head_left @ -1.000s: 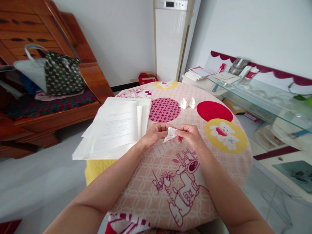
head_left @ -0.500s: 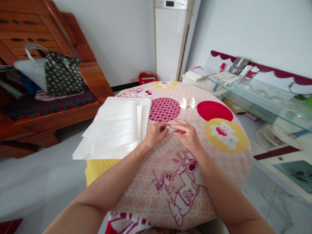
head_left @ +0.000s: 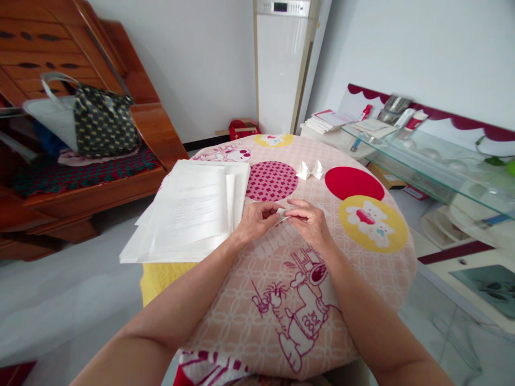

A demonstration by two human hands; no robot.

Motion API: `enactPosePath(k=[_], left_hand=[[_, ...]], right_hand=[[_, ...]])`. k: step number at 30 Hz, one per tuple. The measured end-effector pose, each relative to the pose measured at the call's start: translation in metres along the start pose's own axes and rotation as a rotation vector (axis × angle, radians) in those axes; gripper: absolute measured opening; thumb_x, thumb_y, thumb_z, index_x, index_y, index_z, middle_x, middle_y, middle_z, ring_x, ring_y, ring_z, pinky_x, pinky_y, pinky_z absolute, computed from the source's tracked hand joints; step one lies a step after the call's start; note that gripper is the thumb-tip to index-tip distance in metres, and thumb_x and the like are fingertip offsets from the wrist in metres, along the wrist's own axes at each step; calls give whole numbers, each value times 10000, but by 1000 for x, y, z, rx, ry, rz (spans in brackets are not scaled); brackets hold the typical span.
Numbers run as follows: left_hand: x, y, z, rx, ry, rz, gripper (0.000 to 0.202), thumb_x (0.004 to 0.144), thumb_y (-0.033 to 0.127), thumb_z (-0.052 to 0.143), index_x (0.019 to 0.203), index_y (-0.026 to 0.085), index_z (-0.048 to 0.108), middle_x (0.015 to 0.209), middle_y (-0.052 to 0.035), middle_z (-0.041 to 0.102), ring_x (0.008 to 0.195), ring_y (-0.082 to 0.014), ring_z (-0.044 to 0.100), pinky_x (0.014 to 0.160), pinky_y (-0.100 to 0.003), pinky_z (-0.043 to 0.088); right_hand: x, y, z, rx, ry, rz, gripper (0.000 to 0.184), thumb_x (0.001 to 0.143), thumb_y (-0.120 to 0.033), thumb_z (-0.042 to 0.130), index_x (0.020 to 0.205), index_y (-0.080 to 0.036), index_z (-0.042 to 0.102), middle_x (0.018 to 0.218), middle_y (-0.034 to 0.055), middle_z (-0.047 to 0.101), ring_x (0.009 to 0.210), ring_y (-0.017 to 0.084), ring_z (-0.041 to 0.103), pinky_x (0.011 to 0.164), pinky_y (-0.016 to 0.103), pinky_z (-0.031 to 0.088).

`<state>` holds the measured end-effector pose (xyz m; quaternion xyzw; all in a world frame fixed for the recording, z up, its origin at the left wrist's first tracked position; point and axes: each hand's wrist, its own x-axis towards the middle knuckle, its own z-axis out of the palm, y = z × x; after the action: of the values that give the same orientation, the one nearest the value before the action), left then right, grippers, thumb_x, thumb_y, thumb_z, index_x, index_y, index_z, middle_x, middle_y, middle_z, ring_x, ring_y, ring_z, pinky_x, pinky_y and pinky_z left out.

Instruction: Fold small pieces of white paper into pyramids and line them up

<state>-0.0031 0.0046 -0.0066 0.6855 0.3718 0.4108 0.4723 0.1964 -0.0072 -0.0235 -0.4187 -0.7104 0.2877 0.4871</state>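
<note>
Between my two hands is a small folded piece of white paper (head_left: pixel 283 214), held a little above the patterned tablecloth (head_left: pixel 241 300). My left hand (head_left: pixel 260 219) pinches its left side with thumb and forefinger. The fingers of my right hand (head_left: pixel 308 221) close on its right side. Much of the paper is covered by the fingers, so its full shape is hard to make out. Beyond my hands stands a white folded-paper figure (head_left: pixel 309 170) with two raised ends. To the left of my left hand lies a stack of white paper sheets (head_left: pixel 189 209), the top ones faintly printed.
A wooden bench (head_left: pixel 148 134) with a dark patterned bag (head_left: pixel 105 120) stands at the left. Along the right wall runs a glass shelf (head_left: pixel 446 166) with papers and cups. Behind the table rises a tall white air conditioner (head_left: pixel 279 69), with a red item (head_left: pixel 243 129) beside its foot.
My right fingers have shifted slightly and drawn closer together on the small paper. The arms, paper stack and folded figure are in the same places.
</note>
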Motion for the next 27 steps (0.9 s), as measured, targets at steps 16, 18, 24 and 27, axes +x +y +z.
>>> enactPosePath(k=[16,18,24,27], left_hand=[[-1,-1,1,115,-2,81,313,811,394,774,1000,144,764,711,-9,657,588,-95,500,549,-213,380],[-1,-1,3,195,43,103,296,818,393,769,992,154,766,660,8,623,559,-90,450,520,-213,335],[0,-5,4,85,83,23,277,870,409,685,820,140,723,682,-32,668,610,-127,577,552,-221,416],[3,-7,1,-102,97,-47,318,817,445,729,734,142,676,647,-19,658,574,-118,574,537,-215,422]], right_hand=[[3,-8,4,-57,-33,-26,124,816,-177,642,792,-235,749,861,56,742,846,218,677,747,333,526],[2,-8,5,-79,-25,-12,109,805,-173,640,790,-227,732,840,50,735,794,203,663,704,312,511],[0,-8,6,-6,61,119,168,773,-239,723,940,-228,733,789,22,722,608,154,611,578,269,482],[0,-8,3,86,88,208,205,792,-321,726,966,-213,747,742,20,715,517,135,568,490,257,456]])
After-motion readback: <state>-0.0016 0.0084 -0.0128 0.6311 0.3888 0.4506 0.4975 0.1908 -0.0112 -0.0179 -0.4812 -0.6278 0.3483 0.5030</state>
